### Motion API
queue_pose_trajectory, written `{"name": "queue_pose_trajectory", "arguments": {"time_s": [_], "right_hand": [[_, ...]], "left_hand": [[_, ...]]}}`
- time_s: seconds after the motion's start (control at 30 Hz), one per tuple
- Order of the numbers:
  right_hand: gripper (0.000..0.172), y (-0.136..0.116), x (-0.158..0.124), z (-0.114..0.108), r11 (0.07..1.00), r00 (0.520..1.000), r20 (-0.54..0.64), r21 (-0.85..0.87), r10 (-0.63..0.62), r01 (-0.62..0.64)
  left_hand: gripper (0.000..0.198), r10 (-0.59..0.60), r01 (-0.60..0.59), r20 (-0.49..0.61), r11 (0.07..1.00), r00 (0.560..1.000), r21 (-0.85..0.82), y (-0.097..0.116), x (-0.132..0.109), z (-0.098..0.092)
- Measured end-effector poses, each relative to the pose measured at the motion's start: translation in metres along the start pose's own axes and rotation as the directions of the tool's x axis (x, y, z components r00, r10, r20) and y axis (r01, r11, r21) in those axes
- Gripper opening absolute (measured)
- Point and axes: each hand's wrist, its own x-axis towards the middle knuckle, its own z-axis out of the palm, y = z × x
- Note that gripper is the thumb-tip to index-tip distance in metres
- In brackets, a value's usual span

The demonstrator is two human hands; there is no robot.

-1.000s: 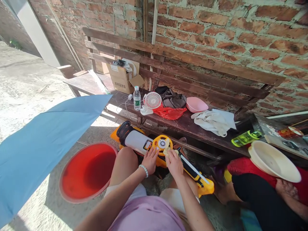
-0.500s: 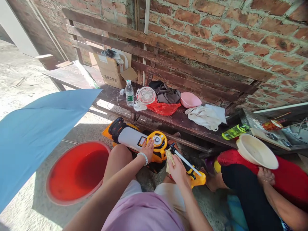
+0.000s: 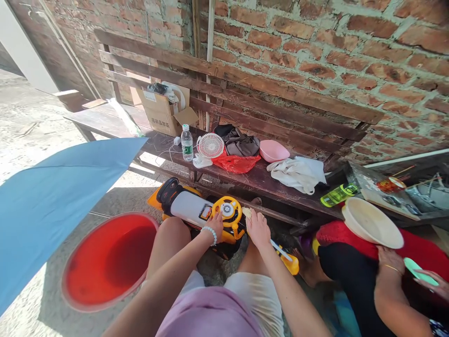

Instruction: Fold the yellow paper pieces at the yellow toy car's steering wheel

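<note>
Just past the fingertips of both hands, a yellow toy water gun [image 3: 191, 208] lies slantwise, its long axis running from a dark end up beyond the left hand [image 3: 213, 228] down to a yellow tip beyond the right hand [image 3: 257, 229]. The left hand is nearer the white tank, its fingers spread apart and resting on a yellow wheel-shaped dial [image 3: 227, 210]. The right hand is nearer the tip, its fingers close together over a pale cloth [image 3: 247, 212], of which only a scrap shows above them; whether they clamp it cannot be told. Ahead of the fingers stands a wooden bench [image 3: 266, 186]. Left of the left hand sits a red plastic basin [image 3: 108, 262], and well right of the right hand a co-worker's hand [image 3: 387, 260] is at rest below a white basin [image 3: 372, 223].
</note>
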Motion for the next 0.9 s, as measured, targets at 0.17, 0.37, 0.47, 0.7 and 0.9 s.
{"name": "queue_pose_trajectory", "arguments": {"time_s": [0.17,0.37,0.47,0.7,0.9], "right_hand": [[0.045,0.027,-0.032,0.001,0.989,0.996,0.050,-0.123,-0.076,0.081],[0.035,0.079,-0.069,-0.018,0.974,0.983,0.182,-0.219,-0.011,0.051],[0.030,0.098,-0.076,-0.026,0.972,0.963,0.268,-0.227,0.006,0.057],[0.031,0.054,-0.044,-0.035,0.988,0.957,0.289,-0.145,-0.009,0.053],[0.032,0.000,-0.002,-0.033,0.997,0.963,0.268,-0.078,0.022,-0.001]], "left_hand": [[0.112,0.012,-0.013,-0.023,0.999,1.000,-0.036,-0.005,-0.003,-0.001],[0.110,0.015,-0.016,-0.028,0.999,1.000,-0.035,-0.004,-0.009,-0.002],[0.111,0.010,-0.011,-0.035,0.999,0.999,-0.043,-0.003,-0.010,0.000],[0.109,0.021,-0.024,-0.082,0.999,0.996,-0.030,-0.003,-0.008,0.008],[0.112,0.026,-0.032,-0.101,0.998,0.995,-0.058,-0.005,-0.008,0.012]]}}
